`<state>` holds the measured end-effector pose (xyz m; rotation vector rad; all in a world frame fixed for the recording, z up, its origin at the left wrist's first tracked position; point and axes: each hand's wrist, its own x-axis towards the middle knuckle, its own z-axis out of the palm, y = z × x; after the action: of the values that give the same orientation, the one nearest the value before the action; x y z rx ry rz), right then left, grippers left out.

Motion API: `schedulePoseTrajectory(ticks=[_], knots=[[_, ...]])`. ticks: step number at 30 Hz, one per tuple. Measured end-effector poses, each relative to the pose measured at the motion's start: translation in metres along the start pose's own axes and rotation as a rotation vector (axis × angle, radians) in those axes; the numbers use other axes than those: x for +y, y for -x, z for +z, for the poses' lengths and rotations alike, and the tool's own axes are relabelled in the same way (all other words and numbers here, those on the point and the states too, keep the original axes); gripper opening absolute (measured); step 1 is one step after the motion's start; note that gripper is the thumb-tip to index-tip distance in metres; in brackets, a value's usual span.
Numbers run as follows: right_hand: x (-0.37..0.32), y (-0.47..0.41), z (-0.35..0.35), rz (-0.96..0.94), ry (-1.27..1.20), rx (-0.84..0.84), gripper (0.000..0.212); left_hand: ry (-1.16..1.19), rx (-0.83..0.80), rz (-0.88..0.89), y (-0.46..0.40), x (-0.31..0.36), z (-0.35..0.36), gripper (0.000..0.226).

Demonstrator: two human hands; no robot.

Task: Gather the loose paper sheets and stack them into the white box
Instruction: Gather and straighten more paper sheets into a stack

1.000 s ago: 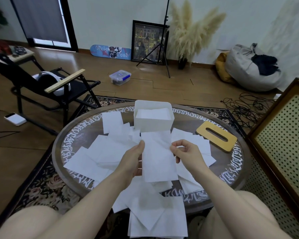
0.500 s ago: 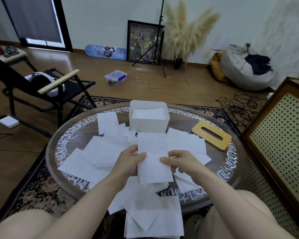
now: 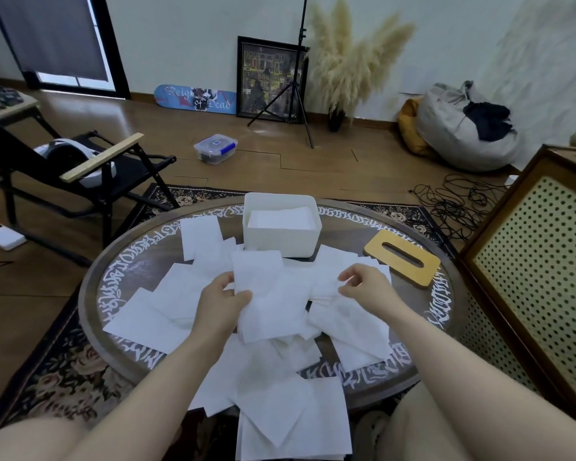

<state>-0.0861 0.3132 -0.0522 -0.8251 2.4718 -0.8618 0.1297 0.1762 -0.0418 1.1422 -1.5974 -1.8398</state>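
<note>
At the left of the frame, a black folding chair (image 3: 80, 174) stands on the wood floor, well apart from the round worktop (image 3: 94, 294). Loose paper sheets (image 3: 153, 314) lie overlapped across the worktop's centre, too many and too layered to count; several spill over its near edge at lower centre. The left hand (image 3: 222, 302) holds 1 sheet (image 3: 266, 294) upright, thumb over its left edge and fingers (image 3: 218, 281) curled behind it. Above it, at the worktop's far side, 1 white box (image 3: 281, 241) sits open-topped with a flat stack of white sheets inside, filling it below the rim. The box's front wall touches the scattered sheets. The right hand (image 3: 363, 286) hovers just right of the held sheet, fingers loosely curled over the pile; whether they pinch a sheet cannot be told. Farther right, 1 tan wooden lid (image 3: 401, 261) with an oval slot lies flat near the worktop's right rim, just beside the sheets. Bare worktop shows along the left and right rims. A perforated cabinet (image 3: 539, 277) stands close at far right.
</note>
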Motion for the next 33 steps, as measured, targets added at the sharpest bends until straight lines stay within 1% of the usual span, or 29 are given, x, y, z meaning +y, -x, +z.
schedulePoseTrajectory(ticks=[6,11,14,17,23,26,33], knots=[[0.014,-0.024,0.004,0.165,-0.013,-0.083,0.029,0.021,-0.008,-0.020,0.001,-0.001,-0.005,0.029],[0.004,-0.027,0.011,0.236,-0.102,-0.158,0.025,0.021,-0.024,-0.034,0.001,-0.001,-0.008,0.028],[0.000,-0.029,0.015,0.232,-0.172,-0.147,0.023,0.019,-0.027,-0.036,0.001,0.000,-0.008,0.027],[-0.001,-0.031,0.022,0.222,-0.211,-0.098,0.021,0.018,-0.030,-0.040,0.002,0.001,-0.008,0.026],[0.000,-0.032,0.028,0.167,-0.144,-0.021,0.014,0.004,-0.022,-0.043,0.001,0.003,-0.008,0.027],[0.003,-0.023,0.015,0.156,-0.102,-0.009,0.021,0.003,-0.021,-0.048,0.001,0.002,-0.008,0.028],[0.020,0.013,-0.018,0.139,0.038,-0.080,0.030,-0.011,-0.034,-0.052,0.002,0.004,0.003,0.027]])
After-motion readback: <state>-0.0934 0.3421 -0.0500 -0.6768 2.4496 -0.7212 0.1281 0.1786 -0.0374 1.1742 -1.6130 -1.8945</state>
